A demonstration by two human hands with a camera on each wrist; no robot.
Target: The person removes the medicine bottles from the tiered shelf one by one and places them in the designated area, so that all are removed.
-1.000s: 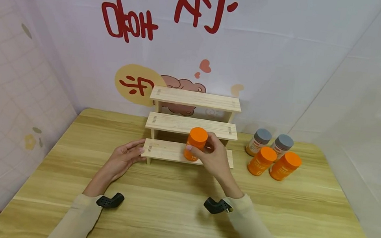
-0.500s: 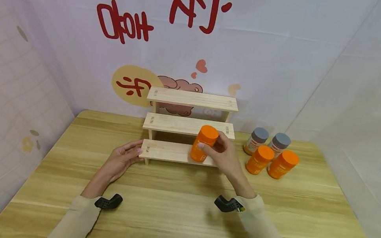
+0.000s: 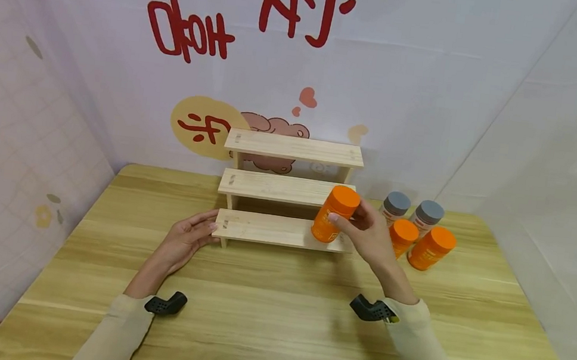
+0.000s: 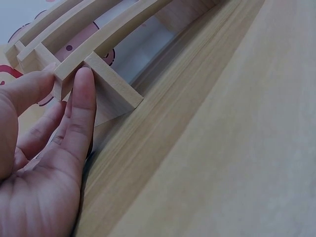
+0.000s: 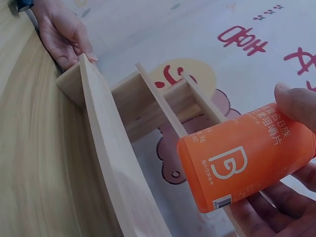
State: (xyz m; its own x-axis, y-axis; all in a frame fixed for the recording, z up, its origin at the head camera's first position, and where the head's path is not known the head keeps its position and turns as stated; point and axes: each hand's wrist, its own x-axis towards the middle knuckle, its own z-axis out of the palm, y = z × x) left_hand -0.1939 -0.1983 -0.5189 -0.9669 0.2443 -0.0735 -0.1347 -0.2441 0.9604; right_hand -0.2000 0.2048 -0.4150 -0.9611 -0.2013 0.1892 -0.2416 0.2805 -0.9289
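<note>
A three-tier wooden shelf (image 3: 266, 228) stands against the back wall. My left hand (image 3: 188, 241) pinches the left end of its lowest board, thumb on one face and index finger (image 4: 83, 94) on the other. My right hand (image 3: 372, 238) grips an orange supplement bottle (image 3: 335, 214) with an orange lid, thumb across its front. The bottle tilts slightly, held over the right part of the lowest board; in the right wrist view a large white "B" shows on its label (image 5: 227, 165) and its base is apart from the boards.
Right of the shelf, two orange bottles (image 3: 432, 249) stand on the wooden table (image 3: 250, 319), with two grey-lidded bottles (image 3: 427, 215) behind them. My right hand partly hides the nearer ones. White printed sheeting (image 3: 412, 99) closes off the back and sides.
My right hand has moved right along the lowest board with the orange bottle, lifting and tilting it. My left hand stays at the shelf's left end.
</note>
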